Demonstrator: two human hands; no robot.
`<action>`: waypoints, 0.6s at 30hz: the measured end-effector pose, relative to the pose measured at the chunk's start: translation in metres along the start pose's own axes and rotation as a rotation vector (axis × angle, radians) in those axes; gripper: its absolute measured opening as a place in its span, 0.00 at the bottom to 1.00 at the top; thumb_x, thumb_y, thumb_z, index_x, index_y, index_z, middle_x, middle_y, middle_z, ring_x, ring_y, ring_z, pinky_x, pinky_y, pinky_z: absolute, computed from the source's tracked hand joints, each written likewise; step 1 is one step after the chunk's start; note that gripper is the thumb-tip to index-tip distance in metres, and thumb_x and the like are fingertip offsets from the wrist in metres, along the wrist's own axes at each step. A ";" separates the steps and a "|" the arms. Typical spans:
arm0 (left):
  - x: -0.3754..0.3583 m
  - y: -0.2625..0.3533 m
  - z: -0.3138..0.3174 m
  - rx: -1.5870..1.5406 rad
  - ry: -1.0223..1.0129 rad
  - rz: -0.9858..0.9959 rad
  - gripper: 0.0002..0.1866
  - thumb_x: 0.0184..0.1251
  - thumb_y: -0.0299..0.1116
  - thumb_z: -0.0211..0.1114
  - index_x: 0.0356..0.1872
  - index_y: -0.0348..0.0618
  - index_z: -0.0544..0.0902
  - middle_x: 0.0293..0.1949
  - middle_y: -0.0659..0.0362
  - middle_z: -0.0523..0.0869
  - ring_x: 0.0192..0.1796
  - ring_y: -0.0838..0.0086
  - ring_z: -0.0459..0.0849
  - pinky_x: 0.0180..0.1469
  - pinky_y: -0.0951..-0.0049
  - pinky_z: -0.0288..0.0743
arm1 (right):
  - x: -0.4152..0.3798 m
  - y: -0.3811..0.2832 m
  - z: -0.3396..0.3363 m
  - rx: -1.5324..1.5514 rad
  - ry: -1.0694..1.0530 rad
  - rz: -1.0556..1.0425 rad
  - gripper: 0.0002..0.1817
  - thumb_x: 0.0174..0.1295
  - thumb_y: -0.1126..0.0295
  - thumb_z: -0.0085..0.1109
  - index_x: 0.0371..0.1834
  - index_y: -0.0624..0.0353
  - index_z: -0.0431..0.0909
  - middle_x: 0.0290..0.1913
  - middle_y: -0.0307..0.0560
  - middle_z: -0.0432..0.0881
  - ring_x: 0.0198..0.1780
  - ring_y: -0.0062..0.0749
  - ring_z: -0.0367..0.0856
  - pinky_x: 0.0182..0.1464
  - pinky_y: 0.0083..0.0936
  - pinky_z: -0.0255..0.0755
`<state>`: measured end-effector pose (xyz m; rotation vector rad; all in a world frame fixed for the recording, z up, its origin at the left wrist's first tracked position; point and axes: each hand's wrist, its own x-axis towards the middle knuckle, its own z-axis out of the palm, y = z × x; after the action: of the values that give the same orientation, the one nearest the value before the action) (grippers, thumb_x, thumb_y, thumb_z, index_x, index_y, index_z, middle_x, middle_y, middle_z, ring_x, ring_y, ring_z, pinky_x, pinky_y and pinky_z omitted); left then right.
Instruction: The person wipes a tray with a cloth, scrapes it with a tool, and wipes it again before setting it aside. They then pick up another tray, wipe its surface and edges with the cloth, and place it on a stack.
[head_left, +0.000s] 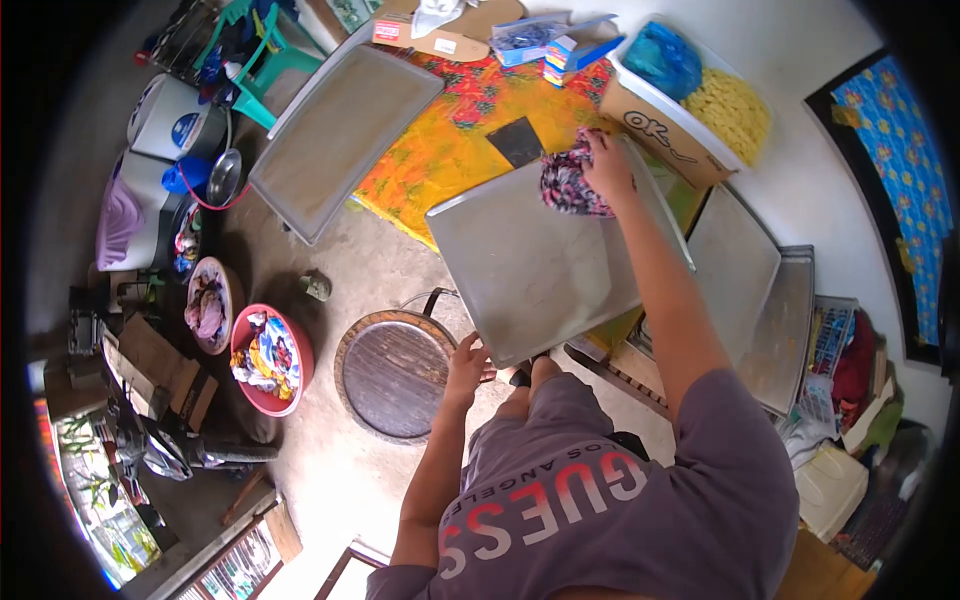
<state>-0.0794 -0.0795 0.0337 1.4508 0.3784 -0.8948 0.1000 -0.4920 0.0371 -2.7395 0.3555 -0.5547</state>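
Observation:
A large grey metal tray [540,270] lies in front of me, its far part over a table with an orange floral cover. My right hand [608,165] is closed on a bunched black, pink and white cloth [568,182] at the tray's far right part. At the tray's near left corner is my left hand [468,368], its fingers curled at the edge; the tray partly hides them. A dark square piece [516,142] lies on the cover just beyond the tray. Another metal tray [345,140] rests at the table's left end.
To the right, more trays [735,270] lean near the wall. A white bin [690,120] holds yellow pieces and a blue bag. Below left are a round wooden stool [395,375] and a red basin [273,360] of clothes. Boxes [450,30] stand at the back.

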 end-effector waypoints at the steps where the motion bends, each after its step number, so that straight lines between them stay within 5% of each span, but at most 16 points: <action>1: 0.007 -0.003 0.002 -0.023 0.017 -0.007 0.24 0.68 0.27 0.58 0.65 0.37 0.69 0.34 0.56 0.85 0.29 0.78 0.83 0.30 0.78 0.80 | -0.004 0.025 0.000 -0.029 -0.031 0.009 0.30 0.53 0.75 0.60 0.63 0.50 0.71 0.60 0.54 0.74 0.59 0.52 0.73 0.61 0.41 0.69; 5: 0.013 -0.006 0.009 -0.042 0.105 -0.061 0.20 0.67 0.26 0.58 0.59 0.35 0.72 0.30 0.56 0.84 0.25 0.77 0.82 0.26 0.77 0.80 | -0.051 0.083 -0.032 -0.066 -0.073 -0.009 0.33 0.52 0.75 0.61 0.66 0.49 0.68 0.61 0.55 0.72 0.61 0.52 0.71 0.63 0.41 0.67; 11: 0.010 -0.003 0.014 -0.056 0.104 -0.045 0.19 0.69 0.27 0.56 0.59 0.34 0.73 0.34 0.55 0.85 0.26 0.75 0.83 0.26 0.78 0.80 | -0.178 0.065 -0.075 -0.079 0.041 0.084 0.32 0.52 0.75 0.61 0.65 0.53 0.68 0.61 0.58 0.70 0.64 0.57 0.65 0.68 0.48 0.59; 14: 0.005 0.003 0.010 -0.104 -0.043 0.004 0.23 0.76 0.44 0.51 0.61 0.37 0.71 0.41 0.51 0.86 0.32 0.69 0.87 0.31 0.71 0.82 | -0.215 0.001 -0.060 -0.066 0.018 0.092 0.31 0.52 0.76 0.58 0.64 0.57 0.67 0.61 0.60 0.69 0.65 0.58 0.64 0.69 0.51 0.56; 18: 0.014 -0.006 -0.011 -0.520 -0.166 -0.174 0.36 0.72 0.64 0.42 0.65 0.44 0.69 0.45 0.49 0.85 0.34 0.65 0.87 0.39 0.65 0.81 | -0.234 -0.123 -0.042 0.048 -0.148 -0.013 0.28 0.55 0.75 0.53 0.64 0.59 0.68 0.61 0.61 0.69 0.66 0.59 0.65 0.70 0.52 0.55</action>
<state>-0.0716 -0.0722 0.0179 0.8703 0.5707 -0.9605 -0.1046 -0.3199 0.0399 -2.7175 0.2848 -0.3557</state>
